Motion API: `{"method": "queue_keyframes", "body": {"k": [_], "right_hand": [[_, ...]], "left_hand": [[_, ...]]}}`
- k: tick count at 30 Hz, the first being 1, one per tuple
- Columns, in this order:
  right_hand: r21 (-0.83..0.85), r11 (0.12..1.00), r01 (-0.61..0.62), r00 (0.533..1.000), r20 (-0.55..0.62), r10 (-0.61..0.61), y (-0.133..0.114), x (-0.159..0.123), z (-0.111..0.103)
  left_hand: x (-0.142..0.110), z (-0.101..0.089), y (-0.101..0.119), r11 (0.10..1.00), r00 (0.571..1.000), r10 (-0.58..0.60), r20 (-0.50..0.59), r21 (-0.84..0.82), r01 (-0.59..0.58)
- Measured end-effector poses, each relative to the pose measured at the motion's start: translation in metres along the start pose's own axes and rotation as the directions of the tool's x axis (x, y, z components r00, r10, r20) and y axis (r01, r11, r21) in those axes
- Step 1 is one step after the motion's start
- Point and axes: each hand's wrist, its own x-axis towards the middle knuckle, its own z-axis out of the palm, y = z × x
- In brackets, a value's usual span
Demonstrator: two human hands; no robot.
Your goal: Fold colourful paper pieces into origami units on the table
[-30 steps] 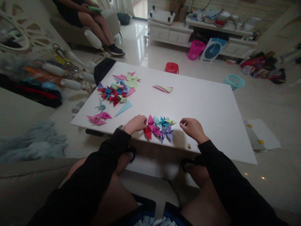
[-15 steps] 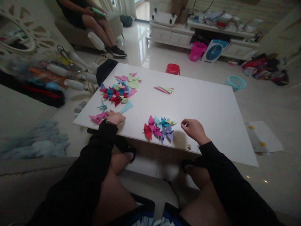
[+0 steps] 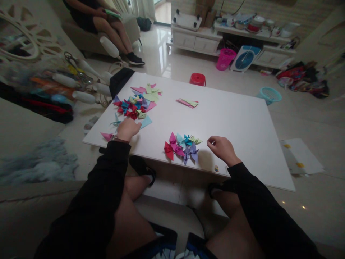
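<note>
Left hand (image 3: pixel 128 129), its grip hidden, sits beside light-blue paper (image 3: pixel 146 123) left of the folded-paper cluster (image 3: pixel 180 150), as the right hand (image 3: pixel 220 145), narrowly parted and seemingly empty, rests just right of it, an apparent picking-up step calling next for a light pinch.

I have a white, flat surface (image 3: pixel 231 118) before me; at its far left sits a mixed pile of folded paper (image 3: pixel 132 111) — red, blue, green, pink; nearer me lie a teal crane (image 3: pixel 116 121), a pale-blue folded piece (image 3: pixel 147 122) and a pink piece (image 3: pixel 107 136); slim paper strips (image 3: pixel 188 103) rest around mid-surface; a colourful cluster of cranes (image 3: pixel 181 146) stands near the front edge — a small sticker (image 3: pixel 216 168) to its right.
</note>
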Motion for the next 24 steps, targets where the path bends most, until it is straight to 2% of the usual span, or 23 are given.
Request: {"method": "queue_keyframes", "body": {"k": [2,4,7,10,14,17,20,24], "right_hand": [[-0.006,1.000,0.001,1.000,-0.003,-0.001,-0.001,0.000,0.000],[-0.007,1.000,0.006,1.000,-0.009,-0.006,-0.002,0.001,0.001],[0.019,1.000,0.021,0.999,-0.032,-0.020,-0.004,0.001,0.000],[0.089,0.994,0.060,0.997,-0.053,-0.055,-0.006,0.001,0.001],[0.259,0.950,0.175,0.983,-0.103,-0.153,-0.011,0.001,0.002],[0.374,0.894,0.245,0.968,-0.154,-0.201,-0.018,0.000,0.004],[0.467,0.841,0.274,0.960,-0.191,-0.206,-0.023,-0.001,0.005],[0.529,0.777,0.341,0.937,-0.255,-0.239,-0.027,-0.003,0.007]], "left_hand": [[-0.001,-0.008,0.016,0.988,0.995,0.031,-0.094,-0.145,-0.045],[-0.005,-0.012,0.032,0.928,0.982,0.102,-0.159,-0.340,-0.152],[-0.018,-0.010,0.058,0.786,0.964,0.199,-0.177,-0.559,-0.265],[-0.037,-0.002,0.081,0.659,0.941,0.303,-0.148,-0.681,-0.319],[-0.059,0.013,0.106,0.476,0.901,0.416,-0.126,-0.814,-0.334],[-0.071,0.022,0.117,0.338,0.849,0.496,-0.183,-0.860,-0.383],[-0.082,0.028,0.124,0.291,0.796,0.552,-0.249,-0.837,-0.463],[-0.095,0.033,0.128,0.261,0.717,0.644,-0.267,-0.804,-0.534]]}}
